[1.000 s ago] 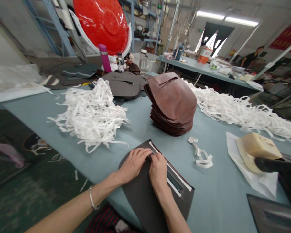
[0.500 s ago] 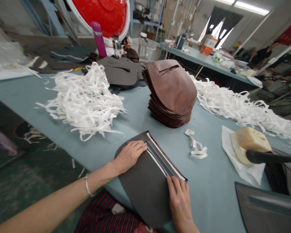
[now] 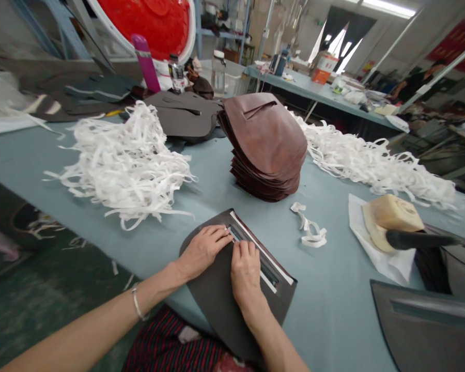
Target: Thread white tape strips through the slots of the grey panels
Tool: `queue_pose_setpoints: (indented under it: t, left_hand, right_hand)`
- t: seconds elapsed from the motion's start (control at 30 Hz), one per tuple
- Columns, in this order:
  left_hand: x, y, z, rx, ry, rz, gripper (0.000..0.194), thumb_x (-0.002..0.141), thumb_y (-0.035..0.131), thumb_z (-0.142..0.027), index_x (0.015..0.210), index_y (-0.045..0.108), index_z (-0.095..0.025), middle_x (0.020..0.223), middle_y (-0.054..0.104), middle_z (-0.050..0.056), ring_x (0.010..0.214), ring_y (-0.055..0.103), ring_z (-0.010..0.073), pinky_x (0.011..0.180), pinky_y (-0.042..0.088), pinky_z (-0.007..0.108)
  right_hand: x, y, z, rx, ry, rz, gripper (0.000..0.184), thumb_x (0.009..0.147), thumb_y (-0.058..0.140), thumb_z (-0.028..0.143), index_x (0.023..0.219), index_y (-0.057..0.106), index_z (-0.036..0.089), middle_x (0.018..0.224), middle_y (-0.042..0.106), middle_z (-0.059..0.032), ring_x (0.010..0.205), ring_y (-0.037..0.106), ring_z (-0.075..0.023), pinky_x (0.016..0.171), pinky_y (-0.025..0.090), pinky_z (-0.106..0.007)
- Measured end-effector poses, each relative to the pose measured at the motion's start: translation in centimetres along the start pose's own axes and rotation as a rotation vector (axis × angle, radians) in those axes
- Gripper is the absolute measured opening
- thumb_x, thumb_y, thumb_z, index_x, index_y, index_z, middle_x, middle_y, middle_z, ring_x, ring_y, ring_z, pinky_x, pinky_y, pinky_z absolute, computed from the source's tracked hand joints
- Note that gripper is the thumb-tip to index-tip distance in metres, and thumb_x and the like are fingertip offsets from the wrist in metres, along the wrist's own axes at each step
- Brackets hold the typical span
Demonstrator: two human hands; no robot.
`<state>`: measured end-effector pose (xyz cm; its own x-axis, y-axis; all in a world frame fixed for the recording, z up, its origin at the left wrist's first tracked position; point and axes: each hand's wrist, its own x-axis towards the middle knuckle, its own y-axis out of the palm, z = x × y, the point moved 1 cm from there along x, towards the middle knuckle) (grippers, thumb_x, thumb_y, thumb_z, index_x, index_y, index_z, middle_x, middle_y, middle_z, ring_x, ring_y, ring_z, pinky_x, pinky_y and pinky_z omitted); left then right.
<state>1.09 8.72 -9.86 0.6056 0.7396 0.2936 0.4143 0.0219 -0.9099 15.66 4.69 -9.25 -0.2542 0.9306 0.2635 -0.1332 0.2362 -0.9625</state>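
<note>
A dark leather panel (image 3: 211,305) with a rounded end lies at the table's front edge, partly over my lap. It has a long slot (image 3: 269,271) edged by white tape strips (image 3: 264,250). My left hand (image 3: 203,250) rests on the panel, fingers together and fingertips pressed at the slot's upper left end. Beside it, my right hand (image 3: 246,271) has its fingers curled onto the slot's near edge, pinching there. The right hand hides the middle of the near tape strip. Behind the panel stands a stack of brown leather pieces (image 3: 269,139).
Heaps of white tape strips lie on the left (image 3: 124,165) and back right (image 3: 375,160). A few loose strips (image 3: 312,232) curl near the panel. To the right are a yellowish block (image 3: 395,212) on white paper, a black handle (image 3: 418,239) and another dark panel (image 3: 422,336).
My right hand has moved left and up along the slot, from its lower right end to near my left hand. My left hand stays at the upper end. The view has shifted slightly.
</note>
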Motion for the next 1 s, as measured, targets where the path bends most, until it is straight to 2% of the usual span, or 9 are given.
queue_pose_setpoints:
  t: [0.23,0.37,0.43,0.53,0.6,0.67,0.73,0.9,1.0]
  left_hand:
    - [-0.2,0.6,0.4,0.020,0.014,0.002,0.036,0.091,0.040,-0.012,0.123,0.055,-0.020,0.119,0.061,0.009,0.121,0.047,0.0222,0.098,0.042,0.042]
    - [0.0,0.4,0.4,0.064,-0.003,0.029,0.035,0.091,0.039,-0.012,0.122,0.055,-0.019,0.120,0.060,0.009,0.121,0.045,0.0239,0.098,0.039,0.042]
    - [0.3,0.4,-1.0,0.074,-0.014,0.033,0.035,0.091,0.038,-0.011,0.121,0.055,-0.018,0.118,0.060,0.010,0.121,0.046,0.0245,0.099,0.038,0.043]
    - [0.3,1.1,-5.4,0.008,0.078,0.094,0.033,0.092,0.041,-0.016,0.122,0.053,-0.018,0.120,0.059,0.009,0.120,0.046,0.0217,0.102,0.034,0.041]
    - [0.1,1.9,-8.3,-0.044,0.162,0.125,0.037,0.091,0.048,-0.031,0.126,0.049,-0.019,0.126,0.056,0.009,0.123,0.044,0.0224,0.105,0.031,0.041]
    - [-0.2,2.3,-9.8,-0.046,0.165,0.128,0.049,0.089,0.048,-0.044,0.130,0.045,-0.018,0.131,0.054,0.009,0.126,0.042,0.0229,0.108,0.027,0.042]
    - [-0.5,2.0,-9.1,-0.010,0.105,0.121,0.054,0.090,0.044,-0.049,0.135,0.041,-0.018,0.136,0.051,0.008,0.129,0.040,0.0223,0.111,0.023,0.042]
    - [-0.5,-0.4,-3.4,0.122,-0.136,0.076,0.061,0.089,0.040,-0.054,0.136,0.040,-0.015,0.141,0.045,0.013,0.132,0.037,0.0263,0.112,0.020,0.046]
    - [-0.3,-1.2,-2.4,0.117,-0.172,0.098,0.061,0.089,0.040,-0.053,0.136,0.040,-0.014,0.142,0.043,0.014,0.133,0.034,0.0272,0.112,0.020,0.047]
  right_hand:
    - [-9.2,-2.9,-5.4,-0.074,-0.091,-0.047,0.036,0.087,0.035,0.004,0.114,0.058,0.011,0.101,0.058,-0.0150,0.093,0.049,-0.0277,0.076,0.045,-0.043]
    - [-11.8,-3.8,-7.0,-0.047,-0.120,-0.053,0.036,0.088,0.034,0.006,0.116,0.056,0.010,0.104,0.059,-0.0160,0.096,0.049,-0.0282,0.081,0.044,-0.046]
    - [-11.8,-3.7,-7.0,-0.033,-0.092,-0.036,0.035,0.088,0.034,0.006,0.113,0.058,0.011,0.102,0.059,-0.0151,0.096,0.050,-0.0272,0.083,0.043,-0.045]
    - [-11.4,-3.2,-6.9,-0.017,-0.044,-0.066,0.034,0.090,0.031,0.007,0.111,0.058,0.012,0.104,0.059,-0.0144,0.100,0.049,-0.0269,0.085,0.043,-0.044]
    - [-11.3,-3.0,-6.9,-0.010,-0.054,-0.095,0.036,0.091,0.029,0.008,0.113,0.057,0.011,0.106,0.059,-0.0146,0.100,0.049,-0.0267,0.085,0.043,-0.044]
    - [-11.4,-2.8,-7.2,-0.005,-0.088,-0.113,0.036,0.092,0.029,0.009,0.114,0.057,0.009,0.104,0.059,-0.0149,0.098,0.050,-0.0266,0.084,0.043,-0.044]
    - [-11.6,-2.7,-7.5,0.007,-0.125,-0.132,0.035,0.092,0.029,0.011,0.113,0.057,0.008,0.103,0.059,-0.0155,0.096,0.050,-0.0271,0.083,0.042,-0.045]
    - [-12.1,-2.2,-7.8,0.057,-0.121,-0.178,0.034,0.092,0.030,0.010,0.115,0.056,0.011,0.105,0.058,-0.0154,0.100,0.050,-0.0283,0.084,0.041,-0.045]
    - [-11.9,-2.2,-7.7,0.057,-0.133,-0.196,0.033,0.091,0.031,0.009,0.113,0.056,0.010,0.104,0.059,-0.0155,0.098,0.050,-0.0283,0.082,0.041,-0.044]
